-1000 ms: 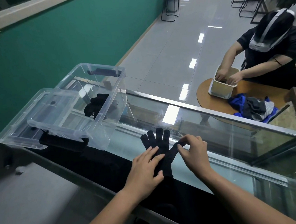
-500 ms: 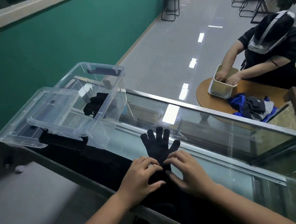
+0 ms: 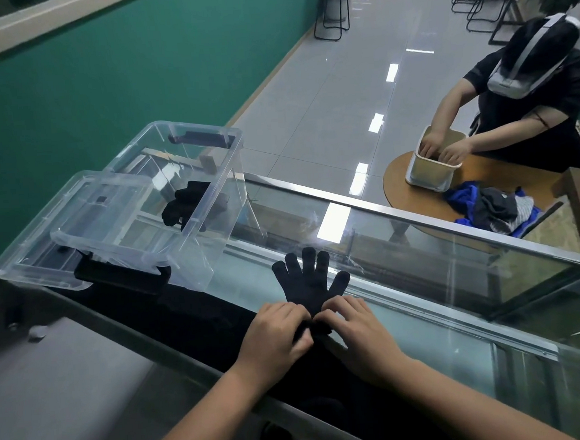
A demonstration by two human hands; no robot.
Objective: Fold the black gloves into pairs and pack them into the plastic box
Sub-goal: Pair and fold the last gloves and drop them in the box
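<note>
A black glove [image 3: 306,280] lies flat on the glass counter [image 3: 426,320], fingers spread and pointing away from me. My left hand [image 3: 276,337] and my right hand [image 3: 354,328] meet at its cuff, and both pinch the cuff edge with bent fingers. I cannot tell whether a second glove lies under it. The clear plastic box [image 3: 208,205] stands to the left on the counter with a bundle of black gloves [image 3: 186,203] inside. Its clear lid [image 3: 69,228] leans on the box's near rim.
A metal rail [image 3: 419,221] runs along the counter's far edge. Dark cloth [image 3: 172,317] lies under the box and toward me. Beyond the counter, another person works at a round wooden table [image 3: 491,178] with a white bin [image 3: 432,168] and a pile of clothes [image 3: 493,209].
Both hands slid back along the glove from its palm and thumb to the cuff, where they now pinch it. The glove stays flat in place.
</note>
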